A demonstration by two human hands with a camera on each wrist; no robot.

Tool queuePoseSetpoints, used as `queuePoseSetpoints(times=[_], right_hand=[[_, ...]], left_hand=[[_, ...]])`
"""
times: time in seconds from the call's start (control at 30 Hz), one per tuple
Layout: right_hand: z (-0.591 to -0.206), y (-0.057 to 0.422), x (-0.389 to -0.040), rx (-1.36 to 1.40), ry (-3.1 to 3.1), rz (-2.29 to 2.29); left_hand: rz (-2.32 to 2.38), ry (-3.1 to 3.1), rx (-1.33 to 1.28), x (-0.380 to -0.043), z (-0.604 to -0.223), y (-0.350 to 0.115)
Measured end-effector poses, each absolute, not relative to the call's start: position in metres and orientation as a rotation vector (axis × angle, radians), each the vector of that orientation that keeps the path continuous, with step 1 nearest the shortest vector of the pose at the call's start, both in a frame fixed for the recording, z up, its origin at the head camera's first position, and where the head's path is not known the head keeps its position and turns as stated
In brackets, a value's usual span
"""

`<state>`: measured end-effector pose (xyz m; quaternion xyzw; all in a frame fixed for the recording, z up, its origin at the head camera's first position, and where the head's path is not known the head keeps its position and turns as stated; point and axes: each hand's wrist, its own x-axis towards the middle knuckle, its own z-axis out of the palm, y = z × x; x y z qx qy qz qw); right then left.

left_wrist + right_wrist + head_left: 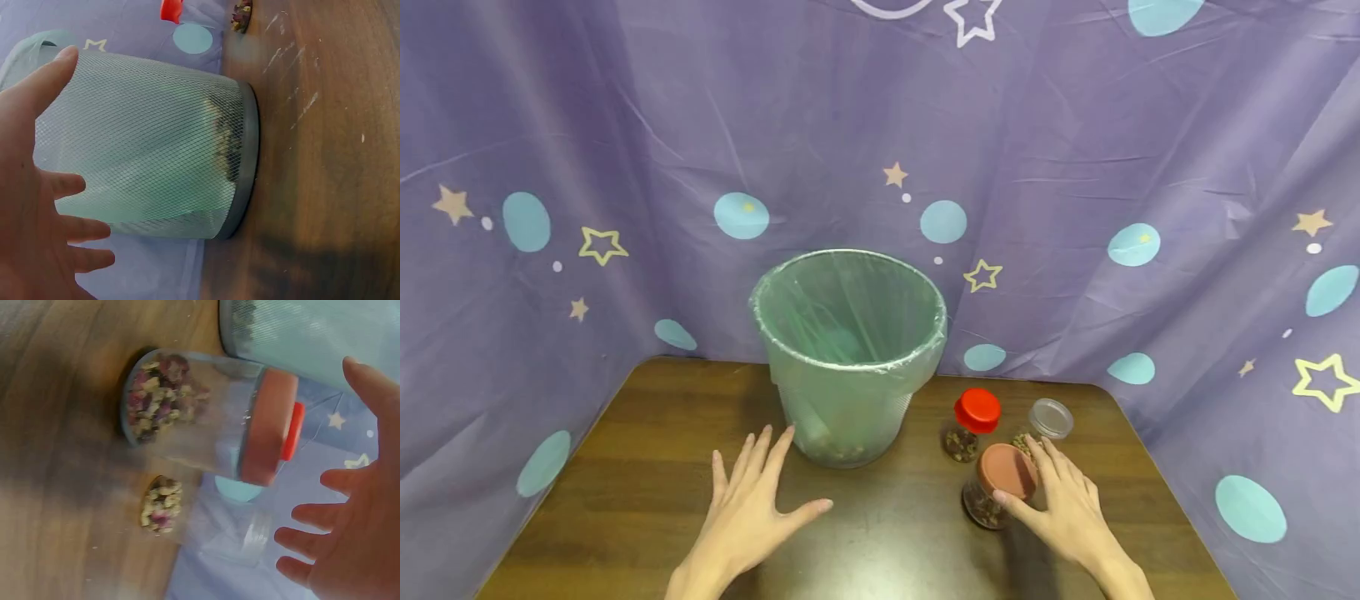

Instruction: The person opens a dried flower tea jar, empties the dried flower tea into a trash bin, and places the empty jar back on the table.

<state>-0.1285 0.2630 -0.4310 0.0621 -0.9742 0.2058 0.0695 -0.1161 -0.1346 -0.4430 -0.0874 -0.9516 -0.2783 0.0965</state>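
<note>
My right hand [1063, 504] is spread beside a clear jar with a brownish-pink lid [1009, 472]. In the right wrist view its fingers stand apart from the lid, and dried flower buds [156, 397] fill the jar's lower part. Behind that jar are a red-lidded jar [978, 411] and a clear-lidded jar [1051, 418], both with dried buds at the bottom. My left hand [747, 510], fingers fanned out and holding nothing, hovers in front of a mesh waste bin [156, 137] lined with a translucent green bag [842, 400].
The bin stands toward the back of a brown wooden table [647, 467], left of the jars. Some bits show through the mesh at its bottom. A purple curtain [820, 125] with stars and dots hangs right behind the table and along both sides.
</note>
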Motion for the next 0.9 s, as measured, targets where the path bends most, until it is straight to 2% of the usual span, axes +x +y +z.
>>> queuePoseSetpoints(times=[0.23, 0.67, 0.9], right_hand=[[-0.445, 0.274, -0.132, 0.183, -2.934, 0.778], [-0.474, 0.282, -0.139, -0.017, -3.036, 1.065], [-0.490, 0.283, -0.142, 0.005, -3.002, 1.231]], left_hand=[[-0.997, -2.811, -0.217, -0.119, -0.449, -0.133], [-1.329, -2.831, -0.182, -0.122, -0.466, -0.133], [-1.467, -2.769, -0.190, -0.125, -0.480, -0.131]])
